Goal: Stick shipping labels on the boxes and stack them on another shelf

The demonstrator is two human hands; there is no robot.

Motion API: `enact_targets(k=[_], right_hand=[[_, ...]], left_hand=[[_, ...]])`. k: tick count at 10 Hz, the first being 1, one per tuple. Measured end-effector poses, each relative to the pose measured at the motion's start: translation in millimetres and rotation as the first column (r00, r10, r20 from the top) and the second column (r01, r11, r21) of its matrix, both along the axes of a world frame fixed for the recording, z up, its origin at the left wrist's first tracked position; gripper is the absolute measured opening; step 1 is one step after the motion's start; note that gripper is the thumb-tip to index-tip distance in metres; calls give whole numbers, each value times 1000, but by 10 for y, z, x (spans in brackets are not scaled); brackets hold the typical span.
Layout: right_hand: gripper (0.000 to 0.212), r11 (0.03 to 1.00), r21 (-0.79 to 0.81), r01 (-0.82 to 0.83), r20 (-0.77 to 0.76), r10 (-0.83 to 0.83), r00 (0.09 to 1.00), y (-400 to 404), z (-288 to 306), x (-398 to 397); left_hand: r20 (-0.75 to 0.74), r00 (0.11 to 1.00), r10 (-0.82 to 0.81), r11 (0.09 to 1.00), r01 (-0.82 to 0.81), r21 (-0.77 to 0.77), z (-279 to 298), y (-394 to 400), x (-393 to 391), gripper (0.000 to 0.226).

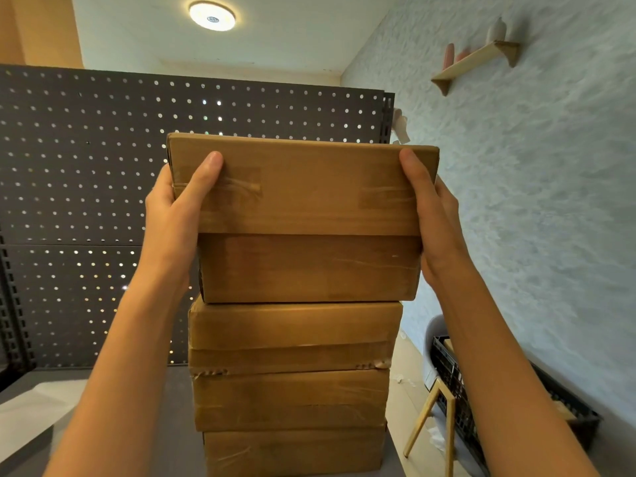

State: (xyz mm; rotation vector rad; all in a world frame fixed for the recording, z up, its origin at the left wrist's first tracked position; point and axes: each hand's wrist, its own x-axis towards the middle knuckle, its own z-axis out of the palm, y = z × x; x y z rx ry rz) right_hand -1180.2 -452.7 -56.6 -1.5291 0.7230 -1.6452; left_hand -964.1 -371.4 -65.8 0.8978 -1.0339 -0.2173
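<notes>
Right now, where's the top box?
Head view, centre: the top box sits on the box stack, held at its sides by the left hand and right hand, before the pegboard.

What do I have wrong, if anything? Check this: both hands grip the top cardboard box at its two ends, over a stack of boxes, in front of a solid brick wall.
One thing is wrong: behind the stack stands a dark perforated metal panel, not a brick wall, as the head view shows. The rest holds: the left hand and right hand grip the top cardboard box at its ends.
</notes>
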Motion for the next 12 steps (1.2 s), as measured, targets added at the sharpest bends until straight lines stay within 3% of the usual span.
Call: enact_targets(k=[4, 7, 8, 9, 10, 11, 12], right_hand=[[44, 999, 35, -41, -33, 42, 999, -43, -6, -32], [35, 999, 24, -27, -74, 28, 997, -39, 10, -73], [53, 997, 20, 71, -109, -68, 992, -12, 20, -93], [71, 983, -44, 180, -114, -184, 976, 32, -32, -149], [73, 956, -147, 255, -157, -277, 948, 128, -126, -211], [67, 909, -307, 283, -180, -348, 920, 223, -245, -258], [61, 830, -451, 330, -261, -476, 840, 309, -385, -236]], left_hand=[[18, 1000, 11, 1000, -11, 25, -22, -83, 16, 35], [82, 995, 48, 996, -54, 70, -12, -105, -3, 43], [124, 981, 150, 985, -159, 70, -25, -61, -6, 50], [213, 933, 289, 951, -306, 51, -68, 20, -13, 71], [291, 879, 377, 916, -401, 23, -144, 127, -58, 74], [400, 768, 501, 851, -520, -67, -263, 225, -129, 69], [506, 599, 621, 743, -655, -137, -355, 324, -216, 60]])
